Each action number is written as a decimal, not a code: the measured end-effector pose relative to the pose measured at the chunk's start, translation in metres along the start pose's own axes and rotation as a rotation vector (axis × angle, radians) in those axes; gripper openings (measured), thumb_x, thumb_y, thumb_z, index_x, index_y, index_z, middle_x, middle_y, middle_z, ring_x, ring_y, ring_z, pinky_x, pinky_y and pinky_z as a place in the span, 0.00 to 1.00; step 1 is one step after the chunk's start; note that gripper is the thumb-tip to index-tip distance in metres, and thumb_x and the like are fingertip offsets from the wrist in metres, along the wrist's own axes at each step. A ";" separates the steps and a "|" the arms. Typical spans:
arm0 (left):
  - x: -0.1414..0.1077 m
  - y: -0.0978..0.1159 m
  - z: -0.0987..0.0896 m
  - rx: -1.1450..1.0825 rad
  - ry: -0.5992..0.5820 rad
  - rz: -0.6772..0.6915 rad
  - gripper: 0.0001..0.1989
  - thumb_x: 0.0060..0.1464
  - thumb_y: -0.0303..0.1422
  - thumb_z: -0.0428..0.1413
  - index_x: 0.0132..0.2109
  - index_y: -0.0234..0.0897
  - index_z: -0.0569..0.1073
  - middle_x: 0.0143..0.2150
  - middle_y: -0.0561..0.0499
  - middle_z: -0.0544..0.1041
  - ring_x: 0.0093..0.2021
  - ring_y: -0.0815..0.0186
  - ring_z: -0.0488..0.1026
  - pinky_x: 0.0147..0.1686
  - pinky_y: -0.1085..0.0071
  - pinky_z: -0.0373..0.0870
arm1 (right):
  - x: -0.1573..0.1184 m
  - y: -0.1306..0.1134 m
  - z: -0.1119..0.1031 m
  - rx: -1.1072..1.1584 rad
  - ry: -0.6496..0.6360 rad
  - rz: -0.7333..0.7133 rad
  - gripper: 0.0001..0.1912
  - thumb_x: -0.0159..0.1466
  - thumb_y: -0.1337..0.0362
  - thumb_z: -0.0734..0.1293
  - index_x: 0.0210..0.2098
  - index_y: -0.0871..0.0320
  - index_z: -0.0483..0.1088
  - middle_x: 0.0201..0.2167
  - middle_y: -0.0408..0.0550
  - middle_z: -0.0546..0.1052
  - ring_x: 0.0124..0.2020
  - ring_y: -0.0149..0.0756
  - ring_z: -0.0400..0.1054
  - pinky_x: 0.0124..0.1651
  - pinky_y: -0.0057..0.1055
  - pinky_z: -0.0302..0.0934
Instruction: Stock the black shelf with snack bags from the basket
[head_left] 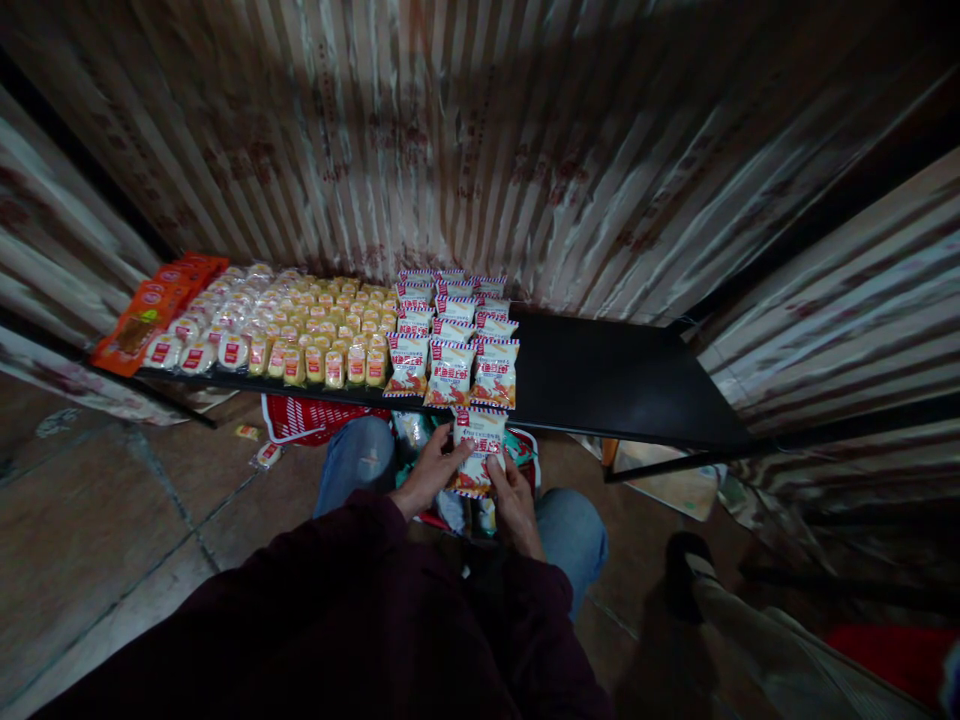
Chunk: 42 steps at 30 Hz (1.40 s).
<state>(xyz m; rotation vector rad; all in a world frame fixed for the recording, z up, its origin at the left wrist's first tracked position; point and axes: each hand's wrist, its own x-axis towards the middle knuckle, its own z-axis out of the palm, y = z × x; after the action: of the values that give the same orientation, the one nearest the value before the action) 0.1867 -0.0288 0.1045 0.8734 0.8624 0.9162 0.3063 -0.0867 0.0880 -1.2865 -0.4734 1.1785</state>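
Note:
Between my two hands is a white snack bag (480, 440) with red print, held upright in front of the shelf edge. My left hand (436, 466) grips its left side, and my right hand (514, 500) has hold of the lower right side. Just beyond it, rows of matching snack bags (450, 372) stand on the black shelf (607, 375). To their left sit many small yellow wrapped cakes (335, 366), then white wrapped cakes (198, 355). An orange packet (150, 310) lies at the shelf's far left end.
Below the shelf, a red basket (307, 418) is at the left and another basket (534, 460) with packets is between my knees. Two small packets (268, 455) lie on the floor. Another person's leg (750, 630) is at the lower right. Striped curtain (450, 130) hangs behind.

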 end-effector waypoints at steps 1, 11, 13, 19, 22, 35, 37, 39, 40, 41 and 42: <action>-0.001 -0.003 0.000 0.004 -0.002 -0.008 0.29 0.45 0.46 0.64 0.50 0.36 0.68 0.49 0.42 0.76 0.47 0.58 0.74 0.49 0.60 0.70 | 0.000 0.001 -0.001 -0.001 0.012 -0.007 0.31 0.49 0.48 0.74 0.48 0.58 0.73 0.37 0.48 0.80 0.35 0.40 0.74 0.39 0.36 0.69; -0.002 -0.015 0.005 0.021 0.052 0.051 0.25 0.48 0.46 0.62 0.49 0.36 0.69 0.48 0.43 0.77 0.47 0.59 0.75 0.49 0.62 0.70 | -0.004 -0.002 0.000 -0.074 0.082 -0.076 0.27 0.51 0.47 0.72 0.44 0.59 0.75 0.34 0.48 0.80 0.39 0.41 0.73 0.42 0.36 0.68; -0.002 -0.013 0.006 0.032 0.057 0.053 0.25 0.50 0.45 0.61 0.50 0.36 0.68 0.48 0.42 0.77 0.47 0.59 0.75 0.49 0.62 0.70 | -0.004 -0.004 0.001 -0.069 0.093 -0.081 0.28 0.51 0.47 0.72 0.44 0.59 0.74 0.36 0.48 0.80 0.39 0.41 0.73 0.42 0.35 0.68; -0.008 -0.012 0.011 0.137 -0.041 0.146 0.24 0.51 0.40 0.61 0.53 0.38 0.67 0.52 0.44 0.75 0.51 0.60 0.73 0.51 0.63 0.70 | -0.007 -0.014 0.005 -0.130 0.212 -0.155 0.27 0.52 0.44 0.70 0.40 0.61 0.74 0.35 0.50 0.79 0.35 0.39 0.71 0.40 0.33 0.66; -0.009 -0.017 0.012 0.150 -0.016 0.156 0.22 0.51 0.37 0.60 0.53 0.37 0.67 0.51 0.44 0.75 0.51 0.60 0.73 0.52 0.62 0.69 | -0.009 -0.018 0.006 -0.186 0.242 -0.186 0.27 0.50 0.44 0.70 0.38 0.61 0.75 0.33 0.50 0.79 0.34 0.38 0.71 0.38 0.33 0.65; -0.004 -0.025 0.009 0.155 0.000 0.123 0.15 0.55 0.30 0.54 0.51 0.37 0.70 0.48 0.46 0.76 0.47 0.63 0.74 0.50 0.65 0.70 | -0.007 -0.012 0.005 -0.094 0.295 -0.172 0.31 0.52 0.47 0.71 0.48 0.60 0.70 0.40 0.50 0.78 0.36 0.37 0.71 0.40 0.32 0.65; -0.004 -0.026 0.009 0.153 -0.010 0.121 0.15 0.55 0.30 0.54 0.50 0.37 0.70 0.48 0.46 0.76 0.48 0.63 0.73 0.51 0.65 0.70 | -0.007 -0.013 0.004 -0.089 0.297 -0.157 0.31 0.51 0.48 0.71 0.49 0.60 0.70 0.40 0.50 0.78 0.36 0.38 0.71 0.39 0.32 0.65; -0.004 -0.028 0.009 0.155 -0.004 0.105 0.16 0.55 0.31 0.55 0.51 0.38 0.70 0.48 0.46 0.76 0.48 0.62 0.73 0.51 0.64 0.69 | -0.007 -0.014 0.004 -0.071 0.287 -0.140 0.32 0.51 0.48 0.71 0.49 0.59 0.70 0.39 0.50 0.78 0.35 0.38 0.71 0.39 0.33 0.65; -0.004 -0.029 0.008 0.156 -0.005 0.096 0.16 0.54 0.31 0.56 0.51 0.38 0.70 0.48 0.45 0.76 0.48 0.62 0.73 0.51 0.64 0.70 | -0.007 -0.015 0.004 -0.059 0.286 -0.139 0.32 0.50 0.47 0.72 0.49 0.60 0.70 0.39 0.51 0.78 0.34 0.38 0.71 0.38 0.33 0.66; -0.004 -0.029 0.007 0.159 -0.009 0.089 0.16 0.54 0.32 0.56 0.51 0.38 0.70 0.48 0.45 0.75 0.48 0.61 0.73 0.51 0.64 0.70 | -0.008 -0.015 0.004 -0.049 0.286 -0.138 0.33 0.50 0.47 0.72 0.49 0.60 0.70 0.39 0.51 0.78 0.34 0.38 0.71 0.38 0.33 0.66; -0.005 -0.029 0.007 0.166 -0.015 0.085 0.16 0.55 0.32 0.55 0.51 0.38 0.69 0.48 0.45 0.76 0.48 0.61 0.74 0.50 0.64 0.70 | -0.008 -0.016 0.005 -0.044 0.291 -0.141 0.33 0.49 0.47 0.72 0.49 0.60 0.70 0.39 0.51 0.78 0.34 0.38 0.71 0.38 0.33 0.66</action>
<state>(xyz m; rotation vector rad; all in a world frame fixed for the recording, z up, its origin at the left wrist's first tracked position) 0.1996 -0.0448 0.0820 1.0655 0.9029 0.9194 0.3059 -0.0887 0.1060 -1.4121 -0.3705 0.8511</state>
